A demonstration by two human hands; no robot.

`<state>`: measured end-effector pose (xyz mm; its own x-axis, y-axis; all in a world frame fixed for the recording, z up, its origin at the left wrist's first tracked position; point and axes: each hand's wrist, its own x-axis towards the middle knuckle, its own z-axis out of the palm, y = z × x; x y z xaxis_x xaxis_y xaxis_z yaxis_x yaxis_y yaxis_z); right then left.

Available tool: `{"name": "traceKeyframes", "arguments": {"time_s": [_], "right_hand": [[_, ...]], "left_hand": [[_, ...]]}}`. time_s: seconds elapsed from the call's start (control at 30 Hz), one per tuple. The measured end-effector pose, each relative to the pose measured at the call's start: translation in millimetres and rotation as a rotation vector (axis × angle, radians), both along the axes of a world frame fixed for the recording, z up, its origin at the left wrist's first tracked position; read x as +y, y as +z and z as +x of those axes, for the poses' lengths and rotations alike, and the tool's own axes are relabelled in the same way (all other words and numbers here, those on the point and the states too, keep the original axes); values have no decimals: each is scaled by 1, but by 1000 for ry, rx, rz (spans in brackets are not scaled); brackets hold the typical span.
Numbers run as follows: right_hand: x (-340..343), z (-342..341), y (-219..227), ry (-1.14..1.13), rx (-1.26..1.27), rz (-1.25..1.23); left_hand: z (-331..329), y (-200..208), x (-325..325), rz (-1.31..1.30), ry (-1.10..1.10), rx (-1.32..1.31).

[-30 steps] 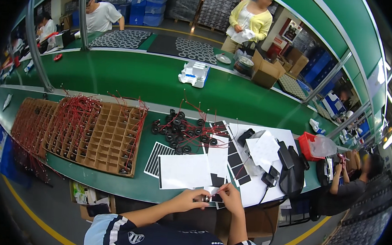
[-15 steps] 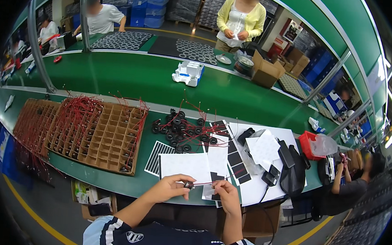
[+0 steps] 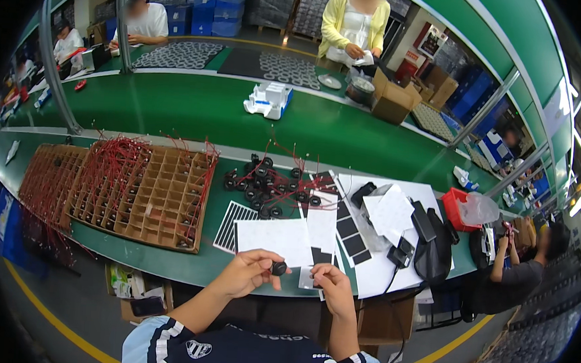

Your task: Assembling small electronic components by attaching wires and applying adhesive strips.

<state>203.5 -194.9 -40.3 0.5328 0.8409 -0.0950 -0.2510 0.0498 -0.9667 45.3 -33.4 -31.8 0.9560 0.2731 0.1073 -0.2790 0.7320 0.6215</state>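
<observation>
My left hand [image 3: 248,275] pinches a small round black part [image 3: 278,268] between thumb and fingers, over the near edge of the green bench. A hand's width to the right, my right hand [image 3: 334,289] is closed in a pinch; whatever lies between its fingertips is too small to make out. Beneath and beyond them lie a white sheet [image 3: 273,240] and a black-striped sheet [image 3: 236,227]. Farther off sits a loose pile of similar round black parts with red wires [image 3: 260,187]. A small pale piece [image 3: 307,278] shows beside my right fingertips.
Divided cardboard trays [image 3: 144,206] with wired parts cover the bench's left. To the right are a black pouch [image 3: 432,260], papers and a red bin [image 3: 460,212]. A white-and-blue item [image 3: 269,100] rides the green belt [image 3: 195,112]. Other people work across and at right.
The black part has turned to show its round face, and the red wire no longer visibly stretches between my hands. The white-and-blue item has shifted slightly left; people opposite have changed posture.
</observation>
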Motion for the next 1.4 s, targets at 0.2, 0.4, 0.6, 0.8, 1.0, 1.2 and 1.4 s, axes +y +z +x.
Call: {"name": "traceKeyframes", "arguments": {"time_s": [0.2, 0.4, 0.6, 0.8, 1.0, 1.2, 1.4], "right_hand": [[3, -15, 12, 62, 48, 49], [7, -15, 12, 86, 48, 43], [1, -30, 16, 105, 62, 36], [8, -35, 13, 123, 135, 85], [29, -45, 34, 73, 233, 170], [33, -48, 28, 59, 289, 133], [29, -56, 25, 32, 347, 105]], "left_hand": [[1, -2, -5, -54, -63, 85], [3, -3, -10, -90, -53, 68], [-7, -8, -23, -135, -63, 85], [-4, -7, -24, -58, -7, 241], [4, 4, -21, -94, 94, 168], [5, -4, -21, -91, 130, 176], [-2, -3, -29, -56, 143, 186]]}}
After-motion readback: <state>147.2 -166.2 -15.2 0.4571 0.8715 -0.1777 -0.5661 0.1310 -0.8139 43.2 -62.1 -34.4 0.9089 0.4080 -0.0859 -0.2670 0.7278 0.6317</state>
